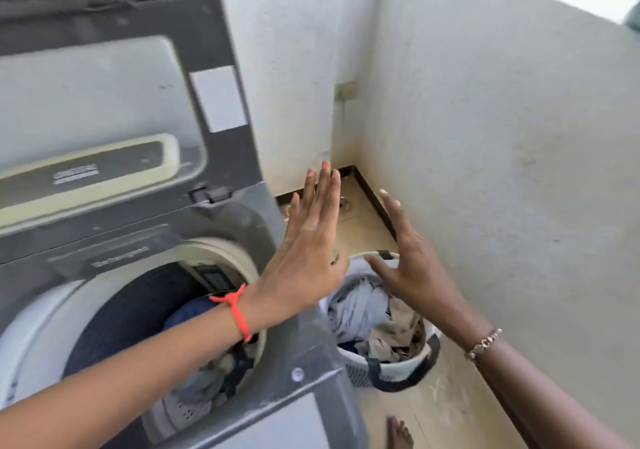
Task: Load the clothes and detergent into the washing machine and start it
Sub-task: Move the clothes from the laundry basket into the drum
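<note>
1. Closest in, the left hand (308,240) is stretched across above the washing machine (304,400), over its right edge. It holds nothing, and its fingers (325,189) are straight and close together. A red thread (237,313) is tied round the wrist.
2. To its right, the right hand (405,268) hovers above the basket (398,369). It is also empty, with straight fingers spread apart and the thumb held out. A bead bracelet (483,344) sits on that wrist.
3. Below the left arm, the machine's lid (104,102) stands raised. The drum (131,310) is open, and blue and grey clothes (204,379) lie inside it.
4. Lower down, the basket stands on the floor (450,407), just beside the machine's right side. Pale clothes (360,310) are heaped in it, and a dark handle (405,384) hangs at its near rim.
5. A bare foot (400,433) rests on the floor near the machine's front right corner.
6. Farthest off, a floor drain (344,204) sits in the corner where the two white walls (485,137) meet.
</note>
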A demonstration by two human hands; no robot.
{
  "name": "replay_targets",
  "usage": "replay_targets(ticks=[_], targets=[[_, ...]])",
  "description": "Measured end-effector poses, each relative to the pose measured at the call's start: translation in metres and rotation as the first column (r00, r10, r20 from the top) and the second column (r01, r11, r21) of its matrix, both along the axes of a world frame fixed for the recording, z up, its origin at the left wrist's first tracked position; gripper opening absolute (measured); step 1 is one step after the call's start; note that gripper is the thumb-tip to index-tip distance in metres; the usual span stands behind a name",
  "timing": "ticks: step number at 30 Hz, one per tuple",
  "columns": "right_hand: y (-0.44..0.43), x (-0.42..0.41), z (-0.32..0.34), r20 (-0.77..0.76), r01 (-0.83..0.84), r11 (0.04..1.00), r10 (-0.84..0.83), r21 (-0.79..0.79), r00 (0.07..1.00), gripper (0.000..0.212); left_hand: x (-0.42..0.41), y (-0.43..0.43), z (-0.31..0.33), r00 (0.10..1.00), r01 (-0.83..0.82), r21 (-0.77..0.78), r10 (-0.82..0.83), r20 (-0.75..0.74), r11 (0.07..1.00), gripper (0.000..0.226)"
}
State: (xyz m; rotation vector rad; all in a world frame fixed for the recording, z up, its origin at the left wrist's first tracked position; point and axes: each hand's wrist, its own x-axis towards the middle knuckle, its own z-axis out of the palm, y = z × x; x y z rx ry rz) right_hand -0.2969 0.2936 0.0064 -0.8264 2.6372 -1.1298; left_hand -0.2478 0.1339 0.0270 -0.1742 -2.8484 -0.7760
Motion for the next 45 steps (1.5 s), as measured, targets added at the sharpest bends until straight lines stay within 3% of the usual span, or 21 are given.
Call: replay_targets(ticks=[5, 11, 19, 23, 26, 31, 35, 41, 45], targets=[[0.089, -0.057, -0.080, 0.123, 0.179, 0.982, -0.186, 0.063, 0.975, 0.081, -0.100, 0.076, -0.051, 0.962, 0.042, -0.126, -0.006, 0.273, 0.991, 0.101], [0.138, -0.099, -0.203, 0.287, 0.139, 0.981, -0.173, 0.136, 0.942, 0.073, -0.185, 0.129, -0.176, 0.819, 0.074, -0.130, 0.014, 0.574, 0.989, 0.098], [0.148, -0.100, -0.408, 0.500, -0.016, 0.966, -0.118, 0.257, 0.858, 0.093, -0.185, 0.138, -0.412, 0.589, 0.042, -0.197, 0.135, 0.797, 0.980, 0.098], [0.136, -0.100, -0.510, 0.478, -0.174, 0.919, -0.017, 0.354, 0.878, 0.100, -0.158, 0.123, -0.531, 0.488, -0.018, -0.263, 0.238, 0.839, 0.965, 0.107], [0.116, -0.110, -0.562, 0.409, -0.218, 0.906, 0.055, 0.363, 0.911, 0.097, -0.143, 0.104, -0.591, 0.471, -0.084, -0.352, 0.348, 0.810, 0.932, 0.123], [0.077, -0.146, -0.620, 0.231, -0.316, 0.807, 0.228, 0.499, 0.946, 0.098, -0.134, 0.082, -0.655, 0.633, -0.063, -0.456, 0.388, 0.670, 0.888, 0.139], [0.052, -0.158, -0.650, 0.145, -0.337, 0.723, 0.316, 0.603, 0.938, 0.119, -0.134, 0.076, -0.686, 0.664, -0.199, -0.323, 0.370, 0.650, 0.925, 0.136], [0.037, -0.157, -0.668, 0.126, -0.315, 0.732, 0.303, 0.604, 0.945, 0.109, -0.125, 0.074, -0.723, 0.794, -0.258, -0.143, 0.294, 0.532, 0.955, 0.112], [0.036, -0.155, -0.672, 0.151, -0.316, 0.771, 0.280, 0.553, 0.948, 0.100, -0.122, 0.083, -0.731, 0.878, -0.202, -0.260, 0.292, 0.380, 0.944, 0.104]])
